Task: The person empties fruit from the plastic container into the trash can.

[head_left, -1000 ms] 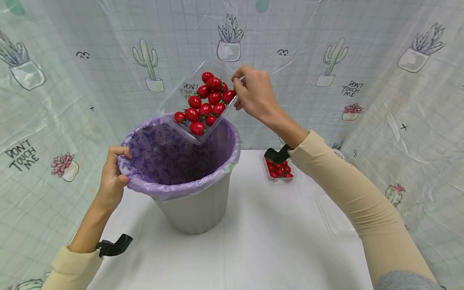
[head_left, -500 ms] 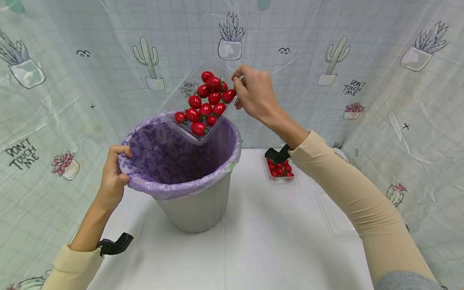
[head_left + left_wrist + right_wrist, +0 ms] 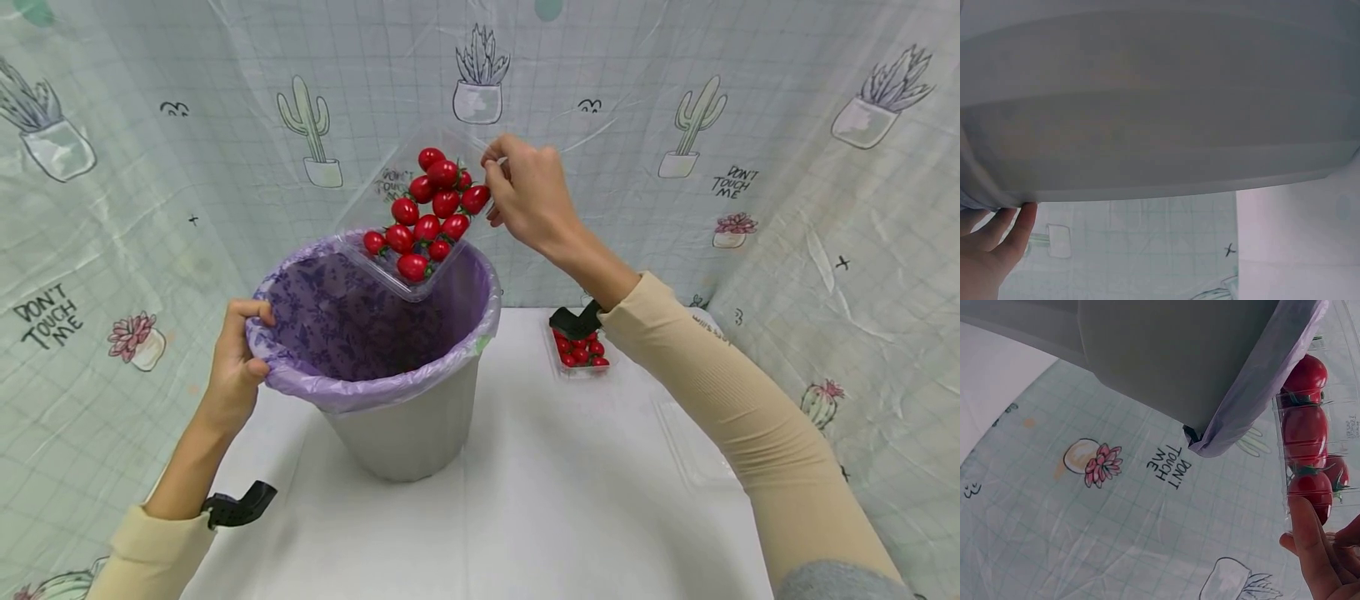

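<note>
A grey trash can (image 3: 408, 433) lined with a purple patterned bag (image 3: 322, 385) stands on the table, tilted a little. My left hand (image 3: 234, 367) grips its rim on the left side, fingers over the liner; the left wrist view shows those fingers (image 3: 1019, 231) at the can's edge. Above the can's far rim, my right hand (image 3: 528, 192) pinches the corner of a clear plastic box (image 3: 360, 208), tilted down over the opening. Several cherry tomatoes (image 3: 426, 227) lie inside the box, also seen from the side in the right wrist view.
Behind my right wrist sits a second clear box of cherry tomatoes (image 3: 579, 350). A clear flat lid (image 3: 693, 446) lies on the white table (image 3: 555, 500), partly under my right forearm. A printed plastic sheet (image 3: 390, 58) hangs around the table.
</note>
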`<state>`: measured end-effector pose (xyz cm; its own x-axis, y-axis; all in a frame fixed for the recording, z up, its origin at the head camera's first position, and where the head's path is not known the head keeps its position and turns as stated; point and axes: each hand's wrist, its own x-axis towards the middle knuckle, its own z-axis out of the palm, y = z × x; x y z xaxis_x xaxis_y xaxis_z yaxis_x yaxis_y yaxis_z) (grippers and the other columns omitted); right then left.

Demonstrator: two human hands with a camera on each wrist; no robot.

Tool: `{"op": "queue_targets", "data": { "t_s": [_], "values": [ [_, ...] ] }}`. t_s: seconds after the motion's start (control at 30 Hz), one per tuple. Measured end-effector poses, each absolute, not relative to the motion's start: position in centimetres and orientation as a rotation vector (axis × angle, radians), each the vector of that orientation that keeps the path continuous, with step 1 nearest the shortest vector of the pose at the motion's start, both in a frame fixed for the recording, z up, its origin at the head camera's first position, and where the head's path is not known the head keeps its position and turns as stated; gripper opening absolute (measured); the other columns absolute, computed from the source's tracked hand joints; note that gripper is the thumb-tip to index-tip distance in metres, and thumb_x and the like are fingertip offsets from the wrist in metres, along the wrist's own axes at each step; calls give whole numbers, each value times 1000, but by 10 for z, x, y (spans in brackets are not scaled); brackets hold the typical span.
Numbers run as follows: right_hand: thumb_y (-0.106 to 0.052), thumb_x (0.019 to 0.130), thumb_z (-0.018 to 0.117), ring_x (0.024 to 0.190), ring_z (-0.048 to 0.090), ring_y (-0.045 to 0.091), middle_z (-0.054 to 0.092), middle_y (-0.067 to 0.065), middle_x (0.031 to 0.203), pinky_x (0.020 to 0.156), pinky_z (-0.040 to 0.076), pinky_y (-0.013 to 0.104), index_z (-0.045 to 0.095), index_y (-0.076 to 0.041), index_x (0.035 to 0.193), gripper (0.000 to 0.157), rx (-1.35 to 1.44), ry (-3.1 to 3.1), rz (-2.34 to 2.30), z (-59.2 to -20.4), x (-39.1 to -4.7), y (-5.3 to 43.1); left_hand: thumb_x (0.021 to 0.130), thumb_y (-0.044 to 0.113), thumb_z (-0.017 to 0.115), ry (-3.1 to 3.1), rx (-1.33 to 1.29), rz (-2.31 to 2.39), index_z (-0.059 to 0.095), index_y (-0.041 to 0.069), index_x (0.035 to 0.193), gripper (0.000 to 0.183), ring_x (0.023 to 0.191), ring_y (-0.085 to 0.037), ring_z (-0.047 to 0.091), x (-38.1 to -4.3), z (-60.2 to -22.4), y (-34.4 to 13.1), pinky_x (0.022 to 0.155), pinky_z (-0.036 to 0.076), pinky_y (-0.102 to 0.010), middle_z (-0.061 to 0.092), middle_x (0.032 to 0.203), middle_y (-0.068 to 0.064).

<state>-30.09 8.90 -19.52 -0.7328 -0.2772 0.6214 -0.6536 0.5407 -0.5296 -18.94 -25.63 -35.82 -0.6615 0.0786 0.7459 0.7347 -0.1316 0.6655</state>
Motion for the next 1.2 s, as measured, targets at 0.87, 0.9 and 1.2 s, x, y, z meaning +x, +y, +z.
{"op": "queue_targets", "data": {
  "t_s": [0.87, 0.9, 1.2],
  "values": [
    [-6, 106, 47, 58, 72, 25, 73, 19, 77, 51, 52, 17, 66, 6, 110, 23, 758, -2279, 1036, -195, -300, 90, 81, 56, 82, -1671, -917, -1847, 51, 3, 113, 69, 81, -14, 42, -192, -360, -259, 60, 30, -27, 45, 97, -4],
    [-6, 106, 47, 58, 72, 25, 73, 19, 77, 51, 52, 17, 66, 6, 110, 23, 759, -2279, 1038, -195, -300, 90, 81, 55, 83, -1670, -916, -1849, 51, 3, 113, 69, 80, -14, 42, -192, -359, -259, 59, 29, -28, 45, 97, -4],
    [-4, 106, 45, 59, 72, 24, 73, 18, 78, 51, 52, 16, 66, 6, 110, 24, 766, -2282, 1018, -194, -299, 89, 80, 56, 83, -1671, -905, -1850, 51, 4, 113, 69, 80, -14, 43, -191, -360, -258, 59, 31, -27, 45, 97, -4]
  ]
}}
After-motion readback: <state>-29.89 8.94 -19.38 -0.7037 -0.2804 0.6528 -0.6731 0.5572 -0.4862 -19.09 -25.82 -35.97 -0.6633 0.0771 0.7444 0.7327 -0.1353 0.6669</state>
